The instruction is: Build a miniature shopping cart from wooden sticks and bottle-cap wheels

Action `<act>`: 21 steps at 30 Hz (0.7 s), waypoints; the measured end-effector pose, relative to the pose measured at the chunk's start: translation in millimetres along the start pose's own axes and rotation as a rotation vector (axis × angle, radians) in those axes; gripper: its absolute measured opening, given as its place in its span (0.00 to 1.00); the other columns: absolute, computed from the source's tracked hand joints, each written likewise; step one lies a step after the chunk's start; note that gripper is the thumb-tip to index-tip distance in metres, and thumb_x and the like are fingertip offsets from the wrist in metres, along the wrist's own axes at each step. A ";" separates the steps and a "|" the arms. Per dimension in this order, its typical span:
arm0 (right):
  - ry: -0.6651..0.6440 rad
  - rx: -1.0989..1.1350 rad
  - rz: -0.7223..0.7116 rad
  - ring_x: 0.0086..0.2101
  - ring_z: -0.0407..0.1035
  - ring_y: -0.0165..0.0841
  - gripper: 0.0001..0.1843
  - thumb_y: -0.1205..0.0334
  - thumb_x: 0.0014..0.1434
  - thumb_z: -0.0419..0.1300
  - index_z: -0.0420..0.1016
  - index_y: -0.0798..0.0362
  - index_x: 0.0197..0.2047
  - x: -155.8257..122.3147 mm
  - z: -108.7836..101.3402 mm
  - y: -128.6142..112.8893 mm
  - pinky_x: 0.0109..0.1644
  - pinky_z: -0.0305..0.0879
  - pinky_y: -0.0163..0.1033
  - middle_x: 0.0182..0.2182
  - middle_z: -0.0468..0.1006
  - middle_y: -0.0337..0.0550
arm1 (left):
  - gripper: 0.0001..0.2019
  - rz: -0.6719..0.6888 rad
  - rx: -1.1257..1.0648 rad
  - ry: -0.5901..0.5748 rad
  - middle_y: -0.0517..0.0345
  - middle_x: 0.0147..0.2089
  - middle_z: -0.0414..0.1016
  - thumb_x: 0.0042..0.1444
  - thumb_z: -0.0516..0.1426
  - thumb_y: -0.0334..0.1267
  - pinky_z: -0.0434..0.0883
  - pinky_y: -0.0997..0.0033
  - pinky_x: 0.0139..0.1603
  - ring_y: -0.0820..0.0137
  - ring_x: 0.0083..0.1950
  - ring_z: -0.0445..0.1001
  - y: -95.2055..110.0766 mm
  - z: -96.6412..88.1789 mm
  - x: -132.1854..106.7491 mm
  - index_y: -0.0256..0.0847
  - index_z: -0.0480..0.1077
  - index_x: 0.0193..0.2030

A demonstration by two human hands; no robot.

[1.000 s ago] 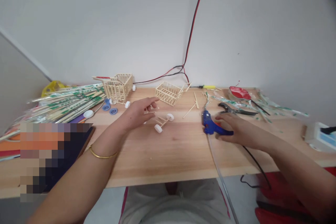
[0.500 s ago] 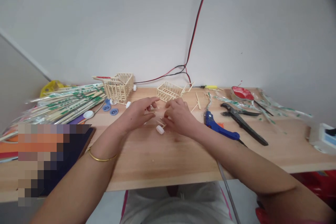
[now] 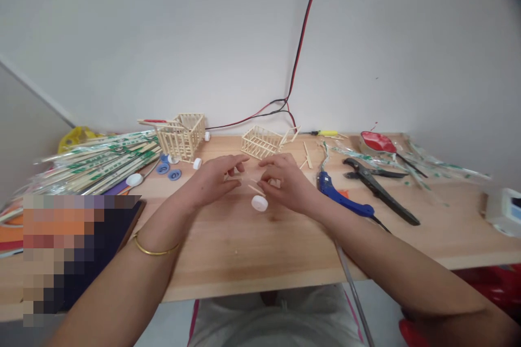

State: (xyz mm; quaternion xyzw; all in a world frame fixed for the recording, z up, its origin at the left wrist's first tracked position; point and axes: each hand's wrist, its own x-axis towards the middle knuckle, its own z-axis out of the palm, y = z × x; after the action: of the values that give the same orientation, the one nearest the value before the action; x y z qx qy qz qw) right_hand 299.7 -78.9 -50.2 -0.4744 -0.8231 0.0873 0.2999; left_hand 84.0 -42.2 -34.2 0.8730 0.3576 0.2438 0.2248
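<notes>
My left hand (image 3: 211, 179) and my right hand (image 3: 287, 184) meet over the middle of the wooden table (image 3: 260, 238). Both pinch a small stick frame (image 3: 254, 187) with white cap wheels, lifted a little off the table. One white wheel (image 3: 259, 203) hangs toward me between the hands. A blue glue gun (image 3: 342, 198) lies on the table just right of my right hand, untouched.
Two stick baskets (image 3: 260, 142) (image 3: 183, 135) stand at the back. Wrapped chopstick bundles (image 3: 93, 165) pile at the left, with blue and white caps (image 3: 169, 171) beside them. Black pliers (image 3: 378, 187), a red tape roll (image 3: 374, 142) and a red-black wire (image 3: 301, 49) are on the right.
My right hand left the glue gun and came left to the wheeled stick frame. Both hands now hold the frame, raised slightly off the table.
</notes>
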 end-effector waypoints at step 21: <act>0.198 0.079 0.023 0.48 0.64 0.40 0.07 0.64 0.57 0.60 0.75 0.52 0.28 -12.0 11.0 -1.2 0.54 0.61 0.48 0.45 0.75 0.48 | 0.22 0.010 -0.014 -0.051 0.56 0.44 0.75 0.53 0.54 0.29 0.69 0.70 0.41 0.71 0.38 0.71 2.9 3.2 1.0 0.40 0.66 0.57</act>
State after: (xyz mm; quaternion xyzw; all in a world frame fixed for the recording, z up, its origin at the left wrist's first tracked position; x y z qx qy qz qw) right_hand 296.9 -88.1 -63.5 -0.4777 -0.7800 0.0756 0.3971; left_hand 88.1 -44.0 -34.7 0.8791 0.3458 0.2249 0.2390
